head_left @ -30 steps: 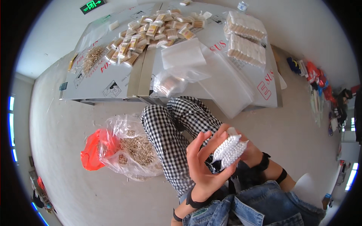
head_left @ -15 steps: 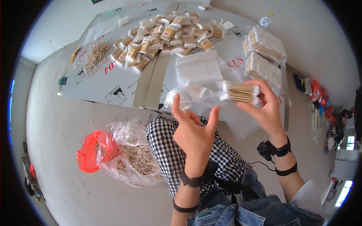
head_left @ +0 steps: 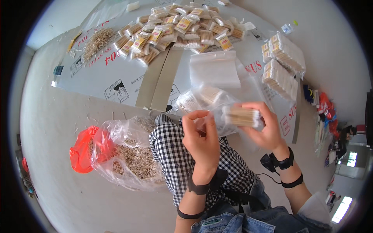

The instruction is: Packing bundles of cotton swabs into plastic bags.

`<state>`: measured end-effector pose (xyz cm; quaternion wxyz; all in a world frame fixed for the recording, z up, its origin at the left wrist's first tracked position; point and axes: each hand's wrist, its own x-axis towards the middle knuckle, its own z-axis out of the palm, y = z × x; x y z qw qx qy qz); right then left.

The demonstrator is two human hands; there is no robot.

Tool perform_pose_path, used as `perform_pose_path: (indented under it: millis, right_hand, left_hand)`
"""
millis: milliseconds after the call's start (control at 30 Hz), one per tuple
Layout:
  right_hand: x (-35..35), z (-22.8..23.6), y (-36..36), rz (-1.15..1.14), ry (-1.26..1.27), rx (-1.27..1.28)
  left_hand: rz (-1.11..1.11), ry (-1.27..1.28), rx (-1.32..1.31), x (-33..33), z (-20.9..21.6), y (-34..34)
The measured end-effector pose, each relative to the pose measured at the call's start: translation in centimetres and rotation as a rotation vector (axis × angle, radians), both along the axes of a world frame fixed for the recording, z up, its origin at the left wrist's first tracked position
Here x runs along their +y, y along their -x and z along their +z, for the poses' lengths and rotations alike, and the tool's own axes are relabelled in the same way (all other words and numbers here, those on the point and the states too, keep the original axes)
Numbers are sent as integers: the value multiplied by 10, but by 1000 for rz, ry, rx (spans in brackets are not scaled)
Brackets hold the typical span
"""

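Note:
My right hand (head_left: 266, 126) grips a bundle of cotton swabs (head_left: 241, 116) from its right end, thumb below and fingers above. The bundle lies sideways and is a little blurred. Clear plastic film (head_left: 220, 118) reaches from its left end to my left hand (head_left: 202, 139). There my thumb and forefinger are closed on the film; the other fingers curl in. Just behind the hands, a clear plastic bag (head_left: 194, 97) with more cotton swabs (head_left: 211, 94) inside rests at the table's near edge. Whether the film belongs to that bag I cannot tell.
Many small swab packs (head_left: 167, 35) are heaped at the back of the table (head_left: 128, 83). Loose sticks (head_left: 99, 42) lie left of them, flat white bags (head_left: 215, 69) nearer. Larger swab packs (head_left: 287, 54) and a bottle (head_left: 288, 28) stand right. A stick-filled bag (head_left: 136, 163) sits on the floor.
My left hand, spread and apart from the plastic before, has closed on the film beside the swabs. The right hand has moved slightly down and left with the bundle. The view has shifted slightly.

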<state>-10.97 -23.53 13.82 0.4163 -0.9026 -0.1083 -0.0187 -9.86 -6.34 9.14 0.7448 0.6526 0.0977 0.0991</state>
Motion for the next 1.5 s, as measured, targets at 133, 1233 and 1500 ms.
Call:
perform_pose_path:
  millis: [133, 1233, 1500]
  right_hand:
    - [13, -9, -21, 93, 143, -71]
    - [49, -73, -95, 430, 228, 159]
    - [53, -23, -70, 168, 687, 71]
  left_hand:
    - [-23, -270, -158, -11, -10, 5]
    - [-81, -19, -188, -16, -8, 2]
    - [-22, 69, -188, -12, -13, 1]
